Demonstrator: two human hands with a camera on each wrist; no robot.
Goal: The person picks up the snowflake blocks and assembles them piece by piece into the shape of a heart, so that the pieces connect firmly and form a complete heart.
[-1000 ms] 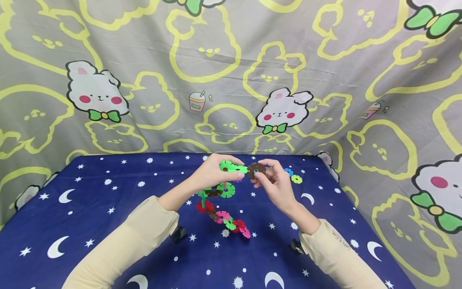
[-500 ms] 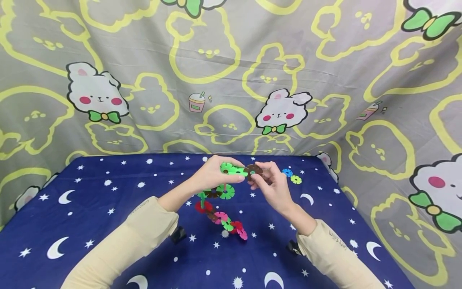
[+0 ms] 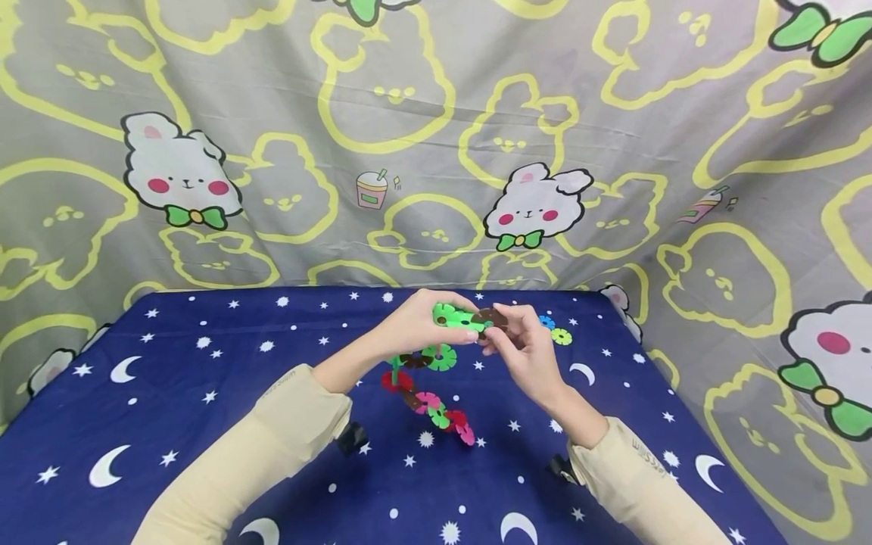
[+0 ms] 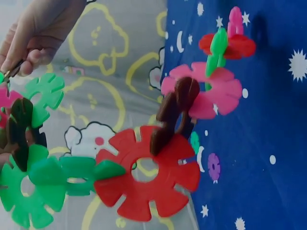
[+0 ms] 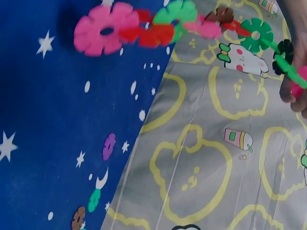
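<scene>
Your left hand (image 3: 424, 324) grips the light-green end of a chain of notched discs (image 3: 397, 381), the fingers behind it and the thumb in front. Your right hand (image 3: 527, 344) pinches a brown disc (image 3: 489, 318) against that green end, between your two hands; whether their slots are engaged you cannot tell. The rest of the chain hangs below your left hand and runs toward you above the counter (image 3: 204, 424). Beyond your right hand lie a blue disc (image 3: 546, 322) and a yellow-green disc (image 3: 562, 336).
</scene>
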